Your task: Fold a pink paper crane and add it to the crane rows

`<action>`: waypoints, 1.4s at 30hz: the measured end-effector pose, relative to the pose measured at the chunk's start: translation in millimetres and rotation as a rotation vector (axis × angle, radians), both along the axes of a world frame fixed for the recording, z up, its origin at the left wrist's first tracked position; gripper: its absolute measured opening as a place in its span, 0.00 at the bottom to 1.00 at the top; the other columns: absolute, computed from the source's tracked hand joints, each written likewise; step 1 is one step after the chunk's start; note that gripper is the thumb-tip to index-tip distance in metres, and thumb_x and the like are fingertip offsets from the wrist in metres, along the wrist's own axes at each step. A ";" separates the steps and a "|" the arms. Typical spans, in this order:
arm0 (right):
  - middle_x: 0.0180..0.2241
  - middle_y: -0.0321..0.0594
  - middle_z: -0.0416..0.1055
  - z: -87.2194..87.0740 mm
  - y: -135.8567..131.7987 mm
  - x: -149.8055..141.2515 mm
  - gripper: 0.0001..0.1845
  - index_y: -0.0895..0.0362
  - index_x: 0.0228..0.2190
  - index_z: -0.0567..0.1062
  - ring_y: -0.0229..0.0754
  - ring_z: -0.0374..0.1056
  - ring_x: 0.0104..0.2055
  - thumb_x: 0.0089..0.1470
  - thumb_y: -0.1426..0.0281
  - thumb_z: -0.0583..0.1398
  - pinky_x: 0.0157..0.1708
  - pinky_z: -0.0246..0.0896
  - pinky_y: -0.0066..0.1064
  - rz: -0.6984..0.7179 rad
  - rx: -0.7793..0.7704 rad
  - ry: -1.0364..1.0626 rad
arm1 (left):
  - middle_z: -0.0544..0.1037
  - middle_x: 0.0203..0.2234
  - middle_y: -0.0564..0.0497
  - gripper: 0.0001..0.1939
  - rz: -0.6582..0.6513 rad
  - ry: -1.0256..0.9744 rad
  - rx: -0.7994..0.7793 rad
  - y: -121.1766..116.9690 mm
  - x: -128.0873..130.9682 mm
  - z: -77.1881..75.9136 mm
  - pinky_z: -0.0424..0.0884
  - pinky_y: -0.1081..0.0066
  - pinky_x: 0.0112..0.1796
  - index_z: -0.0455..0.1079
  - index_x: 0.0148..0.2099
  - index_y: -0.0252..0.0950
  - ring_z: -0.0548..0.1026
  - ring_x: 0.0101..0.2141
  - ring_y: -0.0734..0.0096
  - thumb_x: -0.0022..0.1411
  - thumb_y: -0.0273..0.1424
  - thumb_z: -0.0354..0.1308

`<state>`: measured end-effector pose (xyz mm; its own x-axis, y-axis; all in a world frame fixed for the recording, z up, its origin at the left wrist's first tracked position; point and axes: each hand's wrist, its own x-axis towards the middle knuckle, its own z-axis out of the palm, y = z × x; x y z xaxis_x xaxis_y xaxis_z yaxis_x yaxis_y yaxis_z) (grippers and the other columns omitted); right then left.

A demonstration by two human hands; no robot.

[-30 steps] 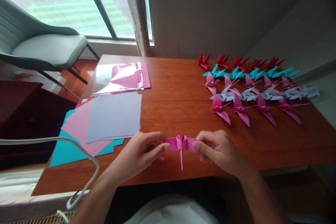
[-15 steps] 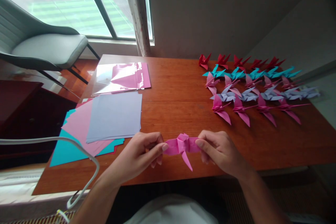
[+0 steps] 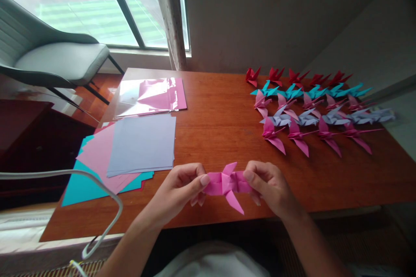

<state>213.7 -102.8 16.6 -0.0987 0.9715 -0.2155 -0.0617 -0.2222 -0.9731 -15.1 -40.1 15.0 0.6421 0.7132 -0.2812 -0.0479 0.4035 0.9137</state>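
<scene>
Between my two hands, over the near edge of the table, is a bright pink origami crane (image 3: 229, 182), its wings spread out to the sides. My left hand (image 3: 185, 186) pinches the left wing between thumb and fingers. The right wing is pinched the same way by my right hand (image 3: 268, 186). One pointed end of the crane sticks up and away, the other points down toward me. Its middle looks flat and broad. The wing tips are hidden under my thumbs and fingers.
Rows of folded cranes in red, turquoise (image 3: 292, 91), light pink, pale lavender and bright pink (image 3: 297, 136) stand at the right. Lavender sheets (image 3: 141, 145) overlap pink and turquoise paper at the left, before a plastic-wrapped pack (image 3: 151, 96). A white cable (image 3: 107, 192) loops at the left.
The crane's far point now shows raised, and its centre looks flatter and wider. Both hands keep hold of the wings and have shifted only slightly.
</scene>
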 end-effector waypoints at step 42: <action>0.25 0.32 0.59 -14.7 -1.7 -33.3 0.22 0.56 0.17 0.72 0.34 0.53 0.26 0.46 0.56 0.73 0.27 0.54 0.27 -0.137 -0.122 0.801 | 0.71 0.26 0.53 0.08 0.028 -0.442 -0.276 -14.3 21.7 -5.5 0.64 0.71 0.35 0.80 0.28 0.38 0.69 0.30 0.73 0.56 0.35 0.71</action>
